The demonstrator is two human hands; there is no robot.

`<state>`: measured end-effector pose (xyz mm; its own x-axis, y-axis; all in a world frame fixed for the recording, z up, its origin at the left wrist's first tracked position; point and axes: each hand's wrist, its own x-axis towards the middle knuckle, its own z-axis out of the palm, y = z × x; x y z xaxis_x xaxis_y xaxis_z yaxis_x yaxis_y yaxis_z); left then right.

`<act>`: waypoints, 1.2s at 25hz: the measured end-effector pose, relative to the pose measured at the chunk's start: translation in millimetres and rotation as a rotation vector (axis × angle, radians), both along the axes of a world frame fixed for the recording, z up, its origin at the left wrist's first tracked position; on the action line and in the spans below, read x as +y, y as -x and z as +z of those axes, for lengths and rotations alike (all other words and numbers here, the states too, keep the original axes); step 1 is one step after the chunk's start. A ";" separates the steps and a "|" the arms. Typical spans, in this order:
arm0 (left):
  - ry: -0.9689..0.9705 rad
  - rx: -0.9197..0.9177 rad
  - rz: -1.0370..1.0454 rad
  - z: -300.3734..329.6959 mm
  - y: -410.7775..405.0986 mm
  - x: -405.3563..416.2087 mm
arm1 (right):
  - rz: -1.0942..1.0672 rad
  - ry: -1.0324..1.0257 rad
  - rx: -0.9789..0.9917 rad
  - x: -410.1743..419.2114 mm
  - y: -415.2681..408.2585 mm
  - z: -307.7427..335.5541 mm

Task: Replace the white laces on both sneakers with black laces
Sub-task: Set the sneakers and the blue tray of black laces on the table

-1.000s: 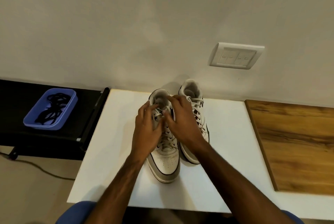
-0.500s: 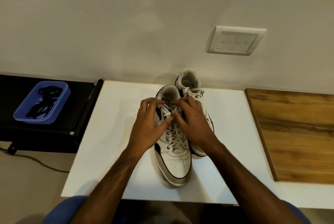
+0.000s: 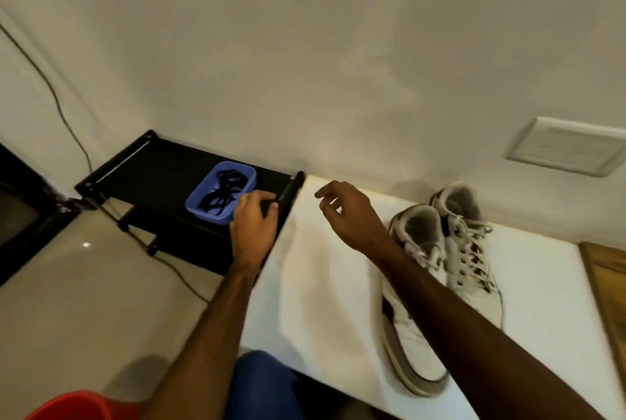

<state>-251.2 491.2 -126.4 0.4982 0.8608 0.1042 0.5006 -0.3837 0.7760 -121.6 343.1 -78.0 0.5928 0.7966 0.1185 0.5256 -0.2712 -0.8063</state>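
Two sneakers (image 3: 450, 270) sit side by side on the white worktop (image 3: 325, 301) near the wall, both with their white laces (image 3: 471, 250) threaded in, so we reckon the swap hasn't really started. Those shoes look light but bulky with a stiffish shell — easiest to steady one by the heel collar or the sides while the lace gets worked out of the eyelets.

Next down in size, the blue tray (image 3: 220, 192) sits on the black shelf (image 3: 152, 176) just left of the worktop, and the black laces (image 3: 222, 191) lie in it in a loose tangle. We'd expect them to be soft, floppy and nearly weightless, prone to snagging on each other, so pinching a single strand or an end and lifting slowly beats grabbing the whole bundle.

Our left hand (image 3: 254, 226) is right beside the tray's near edge, fingers curled and holding nothing that we can make out. Our right hand (image 3: 345, 213) hovers over the worktop, loosely open and empty.

Versus half a second ago — both hands were pinching the lace at the top of the nearer sneaker, and now they've let go and swung left, and the view has swung left too, toward the tray.
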 end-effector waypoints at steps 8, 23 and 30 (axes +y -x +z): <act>0.150 0.310 0.327 -30.0 63.3 156.2 | 0.087 0.356 0.429 136.2 37.4 -58.3; 0.383 -0.024 0.063 13.1 45.4 112.9 | -0.122 0.133 0.630 137.2 26.6 -39.5; 0.388 -0.330 -0.285 92.1 -25.0 -46.8 | -0.304 -0.122 0.647 -56.4 -29.0 64.4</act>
<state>-226.2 444.5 -34.2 0.7106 0.7036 -0.0029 0.1273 -0.1246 0.9840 -92.6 286.7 -13.6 0.7675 0.5888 -0.2535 -0.1512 -0.2180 -0.9642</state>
